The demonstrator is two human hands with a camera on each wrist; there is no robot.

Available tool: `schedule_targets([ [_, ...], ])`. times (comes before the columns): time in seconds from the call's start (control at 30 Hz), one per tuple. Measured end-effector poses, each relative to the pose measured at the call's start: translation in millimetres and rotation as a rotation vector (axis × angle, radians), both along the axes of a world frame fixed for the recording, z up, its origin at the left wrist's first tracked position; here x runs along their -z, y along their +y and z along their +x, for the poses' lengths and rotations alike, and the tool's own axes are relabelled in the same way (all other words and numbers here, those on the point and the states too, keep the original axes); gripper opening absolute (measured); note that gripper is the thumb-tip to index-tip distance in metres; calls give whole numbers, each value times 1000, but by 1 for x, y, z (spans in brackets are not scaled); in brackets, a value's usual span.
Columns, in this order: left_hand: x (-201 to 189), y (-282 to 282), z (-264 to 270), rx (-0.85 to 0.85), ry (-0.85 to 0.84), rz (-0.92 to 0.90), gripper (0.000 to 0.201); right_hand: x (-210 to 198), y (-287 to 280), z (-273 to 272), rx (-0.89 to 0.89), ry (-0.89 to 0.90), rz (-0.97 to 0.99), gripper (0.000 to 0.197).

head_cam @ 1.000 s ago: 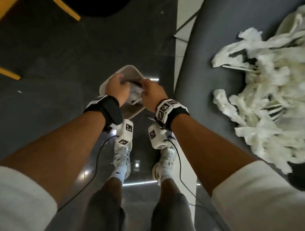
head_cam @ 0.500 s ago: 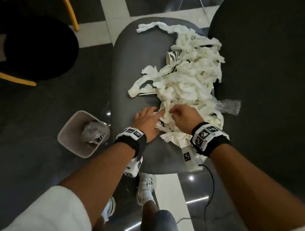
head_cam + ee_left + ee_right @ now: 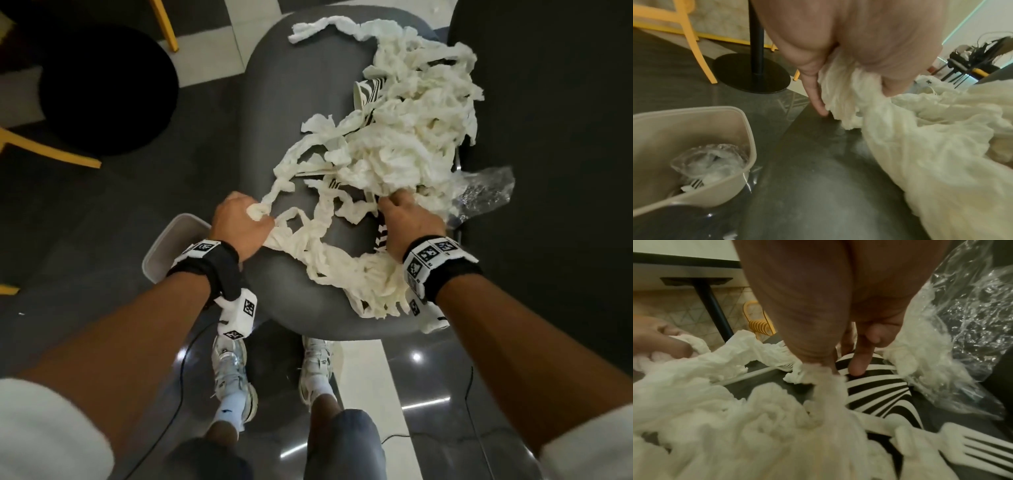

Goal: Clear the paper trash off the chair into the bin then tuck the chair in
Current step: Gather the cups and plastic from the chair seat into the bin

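Observation:
A heap of white paper tissue strips [image 3: 404, 137] lies on the grey chair seat [image 3: 301, 85], mixed with striped paper cups [image 3: 368, 92]. My left hand [image 3: 255, 214] grips one end of a tissue strand [image 3: 840, 97] at the seat's left edge, beside the beige bin [image 3: 164, 240]. The bin [image 3: 748, 129] stands on the floor and holds crumpled clear plastic. My right hand [image 3: 390, 202] is in the near side of the heap, pinching tissue [image 3: 826, 378], with one finger touching a striped cup [image 3: 875, 389].
Clear plastic wrap [image 3: 486, 192] lies at the seat's right edge, and a white plastic fork [image 3: 972, 449] lies among the trash. A large dark surface [image 3: 548, 102] borders the chair on the right. A black round base [image 3: 102, 92] and yellow chair legs [image 3: 51, 150] stand to the left.
Both hands left the bin, where they had been over the trash, and came to the chair. The left hand has since gripped a tissue strand and pulled it left; the right dug into the heap.

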State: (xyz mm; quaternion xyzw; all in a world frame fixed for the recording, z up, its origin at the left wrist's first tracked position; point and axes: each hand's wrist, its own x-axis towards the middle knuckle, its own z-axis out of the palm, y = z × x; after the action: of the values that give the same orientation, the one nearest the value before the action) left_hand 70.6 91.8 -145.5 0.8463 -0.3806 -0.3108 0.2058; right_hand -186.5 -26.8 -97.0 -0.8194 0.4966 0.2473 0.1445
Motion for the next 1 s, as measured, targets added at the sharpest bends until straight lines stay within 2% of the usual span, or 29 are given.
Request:
schedule_targets([
  [0.07,1,0,-7,-60,48,-6,17,-2,-1,2,-15,-2,-5,47],
  [0.13,1,2,-19,-98,117,-39,33,-3,-2,5,-35,-11,4,49],
  [0.17,2,3,-26,-57,137,-68,45,-3,-2,7,-44,-23,11,51],
  [0.3,-5,7,-53,360,113,-30,84,-1,-3,19,-79,-218,30,49],
  [0.37,-3,7,-59,624,-23,97,93,-5,-2,24,-106,-349,89,36],
  [0.43,4,9,-61,844,-166,182,76,-12,-1,29,-165,-351,207,25],
  [0.47,5,9,-59,866,-191,194,62,-18,0,30,-216,-298,265,25],
  [0.5,8,8,-55,806,-172,179,50,-22,2,31,-264,-231,306,30],
  [0.53,9,6,-50,673,-117,134,44,-25,4,31,-295,-171,328,39],
  [0.6,4,2,-38,364,-25,29,36,-27,9,28,-318,-84,330,68],
  [0.63,-1,-1,-31,270,-27,-2,29,-26,11,27,-324,-31,330,85],
  [0.7,-10,-3,-20,208,-38,11,17,-23,20,24,-348,95,349,117],
  [0.77,-15,-2,-11,176,0,56,19,-13,33,24,-395,151,369,128],
  [0.83,-13,0,-4,107,107,110,24,4,46,28,-395,96,381,114],
  [0.93,-13,8,-2,79,297,185,44,19,58,42,-254,-71,378,68],
  [1.0,-13,13,-7,144,371,245,25,18,62,56,-96,-218,355,54],
])
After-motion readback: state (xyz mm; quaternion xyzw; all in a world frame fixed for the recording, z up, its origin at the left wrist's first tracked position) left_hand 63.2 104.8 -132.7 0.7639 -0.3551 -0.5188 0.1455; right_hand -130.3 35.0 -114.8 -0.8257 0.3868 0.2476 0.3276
